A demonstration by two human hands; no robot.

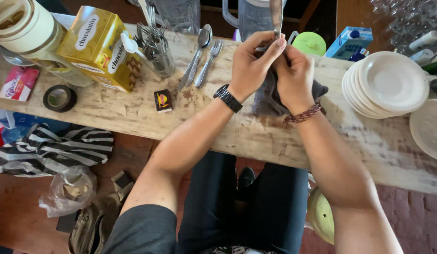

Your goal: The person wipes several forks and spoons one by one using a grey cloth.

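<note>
My left hand (252, 61), with a black watch on the wrist, pinches the lower end of a long metal utensil (276, 16) that stands upright above the wooden table (209, 127). My right hand (293, 77), wearing a braided bracelet, grips a dark grey cloth (268, 96) wrapped around the utensil's base. The utensil's top runs out of view, so its kind is unclear. A spoon (198, 51) and a fork (210, 61) lie on the table just left of my hands.
A stack of white plates (390, 84) and another plate (430, 129) sit at right. A glass of cutlery (157, 49), a yellow box (103, 44), a matchbox (163, 100), a tape roll (60, 98) and a cream canister (25, 26) stand left. A striped cloth (53, 150) lies below.
</note>
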